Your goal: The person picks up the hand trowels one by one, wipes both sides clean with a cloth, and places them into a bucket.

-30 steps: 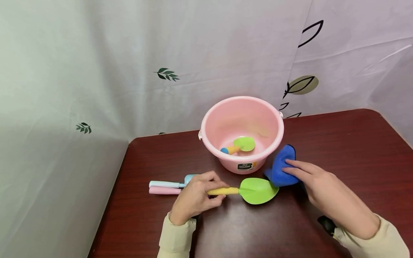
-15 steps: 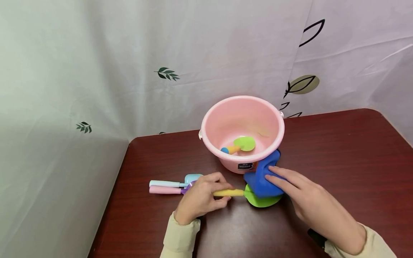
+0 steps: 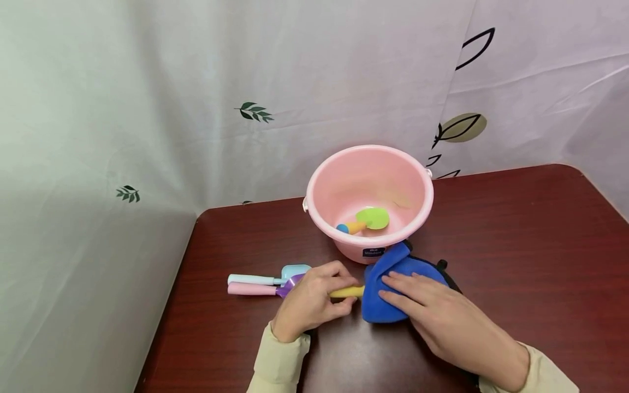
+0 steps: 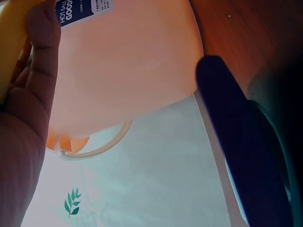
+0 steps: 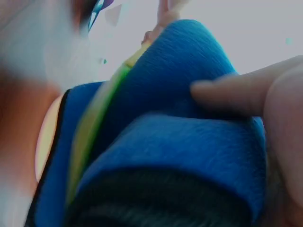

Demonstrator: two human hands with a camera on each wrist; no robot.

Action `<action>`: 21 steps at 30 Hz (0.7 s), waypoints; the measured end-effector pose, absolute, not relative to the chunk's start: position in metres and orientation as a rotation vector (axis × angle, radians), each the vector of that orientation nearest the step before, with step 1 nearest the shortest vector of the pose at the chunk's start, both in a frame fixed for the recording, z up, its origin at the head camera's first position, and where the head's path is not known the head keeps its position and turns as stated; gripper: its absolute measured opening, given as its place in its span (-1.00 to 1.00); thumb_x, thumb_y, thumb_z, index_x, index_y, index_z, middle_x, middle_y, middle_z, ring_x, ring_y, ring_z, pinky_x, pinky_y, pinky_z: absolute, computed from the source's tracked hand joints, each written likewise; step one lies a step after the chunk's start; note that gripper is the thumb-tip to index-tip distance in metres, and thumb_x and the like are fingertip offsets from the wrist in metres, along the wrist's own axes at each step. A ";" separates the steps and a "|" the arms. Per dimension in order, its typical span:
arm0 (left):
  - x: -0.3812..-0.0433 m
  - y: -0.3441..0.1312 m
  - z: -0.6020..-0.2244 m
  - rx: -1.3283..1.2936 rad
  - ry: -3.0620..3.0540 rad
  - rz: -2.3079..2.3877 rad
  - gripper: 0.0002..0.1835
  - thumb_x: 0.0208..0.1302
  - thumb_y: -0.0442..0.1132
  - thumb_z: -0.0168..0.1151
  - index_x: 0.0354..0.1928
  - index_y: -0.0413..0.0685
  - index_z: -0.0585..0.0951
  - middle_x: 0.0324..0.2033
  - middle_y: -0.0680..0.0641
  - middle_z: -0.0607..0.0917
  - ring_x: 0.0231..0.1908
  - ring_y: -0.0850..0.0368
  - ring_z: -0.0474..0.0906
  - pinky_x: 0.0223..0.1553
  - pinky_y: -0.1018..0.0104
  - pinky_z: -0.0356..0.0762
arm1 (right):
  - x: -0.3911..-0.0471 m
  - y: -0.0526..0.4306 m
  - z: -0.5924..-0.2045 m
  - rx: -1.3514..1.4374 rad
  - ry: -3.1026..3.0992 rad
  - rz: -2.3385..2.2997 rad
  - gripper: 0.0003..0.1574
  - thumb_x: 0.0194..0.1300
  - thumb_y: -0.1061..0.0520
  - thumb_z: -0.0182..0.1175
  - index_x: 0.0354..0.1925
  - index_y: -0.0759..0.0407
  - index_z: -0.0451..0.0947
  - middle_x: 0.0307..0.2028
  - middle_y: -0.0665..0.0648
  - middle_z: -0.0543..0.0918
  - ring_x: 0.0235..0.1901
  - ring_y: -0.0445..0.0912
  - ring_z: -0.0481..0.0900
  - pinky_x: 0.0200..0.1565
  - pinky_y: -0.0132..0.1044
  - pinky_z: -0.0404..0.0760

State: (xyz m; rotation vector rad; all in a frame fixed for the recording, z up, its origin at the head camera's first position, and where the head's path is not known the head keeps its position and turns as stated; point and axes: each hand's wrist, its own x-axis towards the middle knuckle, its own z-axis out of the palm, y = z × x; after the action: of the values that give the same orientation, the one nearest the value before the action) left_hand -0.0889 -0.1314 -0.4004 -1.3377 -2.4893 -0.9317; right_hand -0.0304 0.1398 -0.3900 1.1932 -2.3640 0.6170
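Note:
My left hand (image 3: 314, 297) grips the yellow handle of a toy shovel (image 3: 350, 292) above the table. A blue cloth (image 3: 385, 297) with dark edging covers the shovel's blade in the head view. My right hand (image 3: 449, 322) holds this cloth, its fingers lying on top; the thumb is hidden from above. From the right wrist, the cloth (image 5: 184, 75) is folded about the blade, whose green edge (image 5: 106, 101) shows between layers. In the left wrist view the yellow handle (image 4: 10, 42) passes through the left hand's grasp.
Behind the hands stands a pink bucket (image 3: 339, 239), holding a smaller green shovel (image 3: 374, 218) with a yellow and blue handle. Left of the left hand lie a light blue shovel (image 3: 250, 280) and a pink-handled purple shovel (image 3: 251, 289). A pale curtain (image 3: 314, 71) backs the table.
The right hand has brought the blue cloth leftward onto the green blade, which it now covers. The left hand has shifted slightly right with the shovel.

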 end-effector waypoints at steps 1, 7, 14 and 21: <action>-0.089 -0.131 -0.400 -1.337 -2.483 -0.939 -0.80 0.07 -0.33 0.45 -0.20 -0.04 0.77 -0.32 0.12 0.61 -0.36 0.36 0.49 -0.29 0.67 0.43 | -0.031 0.140 -0.392 1.210 -2.379 0.610 -0.36 0.65 -0.03 -0.38 0.25 0.15 0.56 0.27 0.14 0.55 0.23 0.02 0.53 0.45 -0.39 -0.02; -0.090 -0.133 -0.401 -1.347 -2.451 -0.971 -0.78 0.07 -0.36 0.43 -0.19 -0.05 0.78 -0.31 0.11 0.61 -0.34 0.36 0.50 -0.29 0.67 0.44 | -0.030 0.139 -0.398 1.224 -2.475 0.564 -0.26 0.62 -0.17 -0.40 0.29 0.19 0.52 0.33 0.15 0.49 0.30 0.05 0.46 0.47 -0.33 -0.13; -0.091 -0.134 -0.401 -1.351 -2.417 -1.012 -0.75 0.06 -0.38 0.44 -0.16 -0.05 0.78 -0.31 0.11 0.62 -0.36 0.37 0.51 -0.33 0.67 0.43 | -0.029 0.140 -0.397 1.207 -2.546 0.530 -0.30 0.58 -0.25 -0.15 0.30 0.19 0.51 0.36 0.15 0.46 0.31 0.04 0.44 0.46 -0.36 -0.17; -0.091 -0.136 -0.401 -1.356 -2.414 -0.998 -0.74 0.06 -0.36 0.44 -0.15 -0.06 0.78 -0.30 0.11 0.62 -0.36 0.38 0.50 -0.32 0.67 0.43 | -0.031 0.142 -0.397 1.222 -2.563 0.486 -0.34 0.61 -0.17 -0.22 0.32 0.19 0.49 0.36 0.16 0.46 0.32 0.06 0.44 0.48 -0.31 -0.14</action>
State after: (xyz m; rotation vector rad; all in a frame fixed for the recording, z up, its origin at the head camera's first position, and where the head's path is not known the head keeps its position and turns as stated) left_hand -0.0914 -0.1359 -0.4008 -1.3557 -2.4136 -0.9980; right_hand -0.0311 0.1420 -0.3973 1.2223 -2.5628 0.4856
